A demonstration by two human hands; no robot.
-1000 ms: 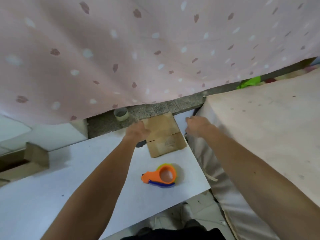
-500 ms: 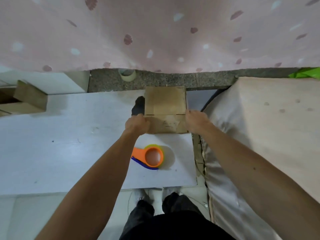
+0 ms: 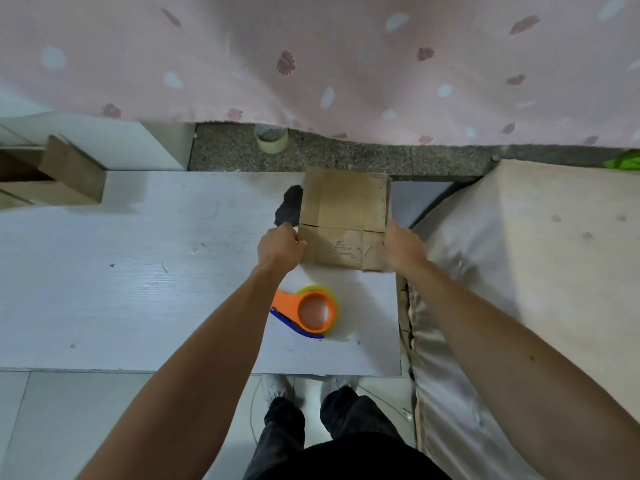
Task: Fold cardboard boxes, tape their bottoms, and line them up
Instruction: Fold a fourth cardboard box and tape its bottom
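I hold the flat cardboard box (image 3: 344, 209) by its near end. The left grip (image 3: 280, 249) is curled round its left edge and the right grip (image 3: 403, 247) is closed on its right edge. Within the last second the box came square between the grips, so it looks ready for opening. The tape dispenser (image 3: 308, 311) lies on the tabletop (image 3: 138, 271), just on my side of the left grip.

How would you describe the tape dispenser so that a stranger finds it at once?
Look at the white table. Near its right end, between the cardboard box and the person, lies the tape dispenser. It alone is bright orange, with a blue edge.
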